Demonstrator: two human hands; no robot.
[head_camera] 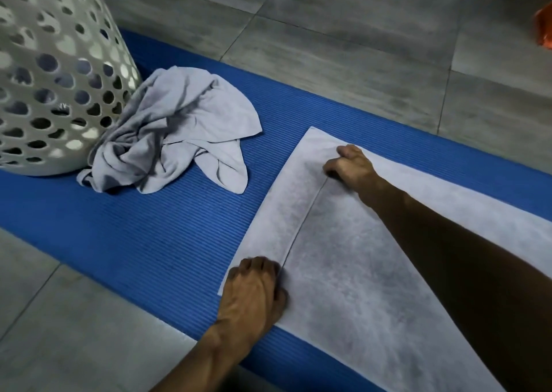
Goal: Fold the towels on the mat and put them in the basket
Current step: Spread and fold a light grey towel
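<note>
From your head camera, the flat towel (pixel 352 260) lies spread on the blue mat (pixel 167 242) toward its right end, and your left hand (pixel 254 290) pinches the folded layer's near corner in a curled grip while your right hand (pixel 351 164) pinches its far corner by the mat's far edge. A crumpled towel (pixel 176 132) lies near the mat's left end, touching the perforated basket (pixel 53 72), with grey floor tiles (pixel 358 33) around the mat.
</note>
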